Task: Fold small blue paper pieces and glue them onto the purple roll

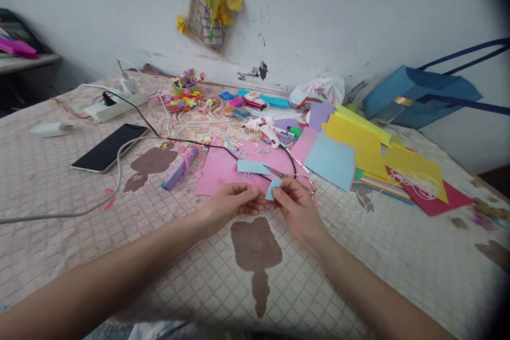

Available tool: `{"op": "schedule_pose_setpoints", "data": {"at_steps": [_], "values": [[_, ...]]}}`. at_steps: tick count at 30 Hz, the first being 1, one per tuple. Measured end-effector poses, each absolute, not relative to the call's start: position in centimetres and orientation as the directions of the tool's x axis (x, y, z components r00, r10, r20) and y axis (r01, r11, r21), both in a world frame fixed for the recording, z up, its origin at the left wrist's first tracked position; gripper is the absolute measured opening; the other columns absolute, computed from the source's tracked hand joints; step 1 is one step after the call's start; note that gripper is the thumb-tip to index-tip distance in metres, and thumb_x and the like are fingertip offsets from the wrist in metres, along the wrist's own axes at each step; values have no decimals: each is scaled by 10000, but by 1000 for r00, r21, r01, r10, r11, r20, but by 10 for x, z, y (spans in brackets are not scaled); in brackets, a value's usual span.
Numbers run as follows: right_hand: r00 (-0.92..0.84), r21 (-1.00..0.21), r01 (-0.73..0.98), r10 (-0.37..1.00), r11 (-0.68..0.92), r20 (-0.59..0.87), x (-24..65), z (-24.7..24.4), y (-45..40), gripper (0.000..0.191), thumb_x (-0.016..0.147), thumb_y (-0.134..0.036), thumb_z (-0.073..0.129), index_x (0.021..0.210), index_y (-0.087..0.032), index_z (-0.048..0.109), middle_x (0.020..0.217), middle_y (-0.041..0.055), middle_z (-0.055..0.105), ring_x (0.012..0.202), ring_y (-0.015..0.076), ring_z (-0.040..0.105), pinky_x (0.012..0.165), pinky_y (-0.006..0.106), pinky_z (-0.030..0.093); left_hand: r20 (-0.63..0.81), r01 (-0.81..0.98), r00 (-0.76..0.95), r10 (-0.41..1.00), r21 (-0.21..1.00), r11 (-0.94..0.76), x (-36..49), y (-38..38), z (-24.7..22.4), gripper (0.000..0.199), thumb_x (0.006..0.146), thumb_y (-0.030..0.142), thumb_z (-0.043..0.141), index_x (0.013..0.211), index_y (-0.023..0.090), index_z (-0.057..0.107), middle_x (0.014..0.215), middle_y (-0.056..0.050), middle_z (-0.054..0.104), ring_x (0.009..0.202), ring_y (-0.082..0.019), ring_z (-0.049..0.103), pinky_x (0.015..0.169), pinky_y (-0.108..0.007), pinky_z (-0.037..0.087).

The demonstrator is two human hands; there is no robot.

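Observation:
A small light blue piece of paper (272, 189) is pinched between the thumb and fingers of my right hand (297, 207). Close beside its left edge, my left hand (237, 202) has thumb and fingers drawn together; what they hold, if anything, is too small to make out. Scissors (279, 172) with gold-coloured handles show just behind my right fingers, their blades pointing left. A light blue paper strip (253, 166) lies beyond my hands on a pink sheet (215, 172). Whether the scissors rest on the sheet or touch my hand, I cannot tell.
A white glue gun (268, 130) with a black cord lies beyond the strip. Coloured paper sheets (354, 138) are piled right, near a blue bag (422, 95). Left are a rolled purple paper (180, 170), a phone (109, 147) and a power strip (115, 106).

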State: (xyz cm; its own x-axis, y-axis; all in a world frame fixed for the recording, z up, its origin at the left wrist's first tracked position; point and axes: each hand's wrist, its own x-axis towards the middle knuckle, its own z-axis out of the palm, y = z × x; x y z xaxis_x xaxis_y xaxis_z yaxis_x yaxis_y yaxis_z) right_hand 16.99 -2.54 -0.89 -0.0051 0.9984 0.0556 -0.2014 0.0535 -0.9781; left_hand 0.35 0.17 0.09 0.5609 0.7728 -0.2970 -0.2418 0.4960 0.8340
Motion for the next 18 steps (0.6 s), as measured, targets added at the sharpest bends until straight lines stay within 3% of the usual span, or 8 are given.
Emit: {"op": "schedule_pose_setpoints", "data": {"at_steps": [9,13,18], "values": [[-81,-974,35,972,223,220,172,-7,-26,64,792,-260,630,833,-228,593,831,0,567,803,145,530,745,284,422,-423,-193,688,590,677,710,6,3,-1,313,837,356,570,796,63,673,773,-97,687,660,-121,642,628,-205,520],[-142,-963,66,958,261,250,171,-3,-26,43,802,-235,609,841,-226,592,889,17,571,849,157,547,752,294,436,-408,-275,649,643,662,697,3,4,2,130,733,200,701,794,97,650,669,-26,629,561,-71,582,558,-168,476],[-122,-971,62,967,232,224,172,-2,-27,174,795,-182,564,963,-226,551,964,29,568,904,166,542,782,299,436,-357,-311,533,767,761,570,1,7,2,190,687,195,742,817,99,643,672,-4,595,564,-47,548,555,-154,428]]}}
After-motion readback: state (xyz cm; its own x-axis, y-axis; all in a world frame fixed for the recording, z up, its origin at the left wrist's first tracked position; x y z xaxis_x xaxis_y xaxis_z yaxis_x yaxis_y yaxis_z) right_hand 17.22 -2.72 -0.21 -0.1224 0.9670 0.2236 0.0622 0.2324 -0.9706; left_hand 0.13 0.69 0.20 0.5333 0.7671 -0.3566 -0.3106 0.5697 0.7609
